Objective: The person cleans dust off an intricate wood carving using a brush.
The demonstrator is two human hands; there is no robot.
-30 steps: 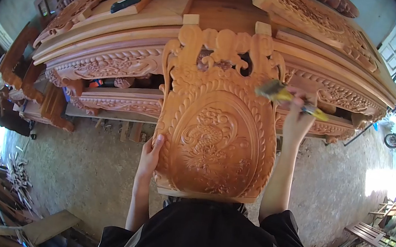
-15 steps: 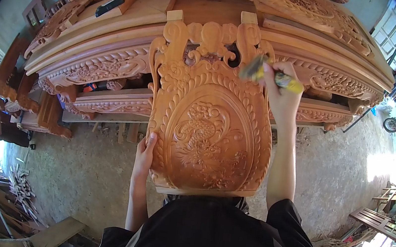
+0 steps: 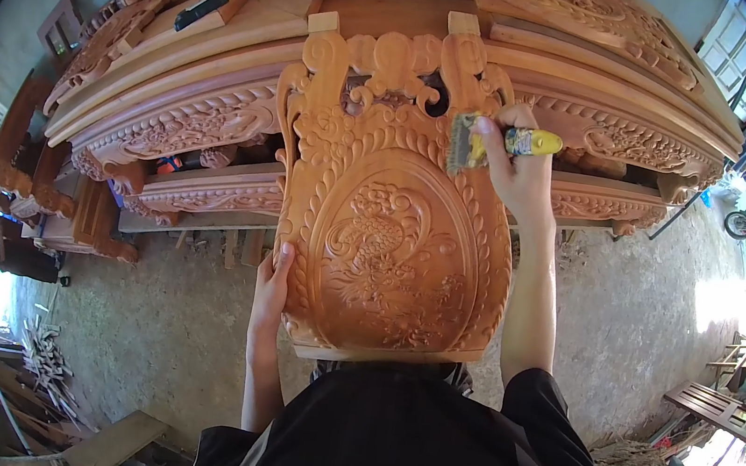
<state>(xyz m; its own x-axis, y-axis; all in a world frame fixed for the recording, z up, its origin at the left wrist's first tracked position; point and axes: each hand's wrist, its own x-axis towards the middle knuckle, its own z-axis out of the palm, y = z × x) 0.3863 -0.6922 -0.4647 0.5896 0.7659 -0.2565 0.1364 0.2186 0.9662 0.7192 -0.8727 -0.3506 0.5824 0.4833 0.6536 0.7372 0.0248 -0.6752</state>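
Note:
A carved wooden panel [image 3: 401, 237] with a dragon relief in an oval frame stands in front of me, its top end near a large carved piece of furniture. My left hand [image 3: 271, 288] grips the panel's lower left edge, thumb on the front face. In my right hand [image 3: 519, 158] is a brush [image 3: 469, 144] with a yellow handle. Its bristles lie against the carving at the panel's upper right, below the openwork top.
Long carved furniture [image 3: 630, 140] spans the view behind the panel. A black object [image 3: 201, 11] lies on it at the left. Wood scraps [image 3: 49, 365] are at lower left, a slatted wooden piece [image 3: 717, 412] at right, a red wheeled vehicle [image 3: 743, 224] farther back.
My right hand has turned the brush and brought it slightly left and down on the panel. The brush handle now points right. My left hand keeps its hold.

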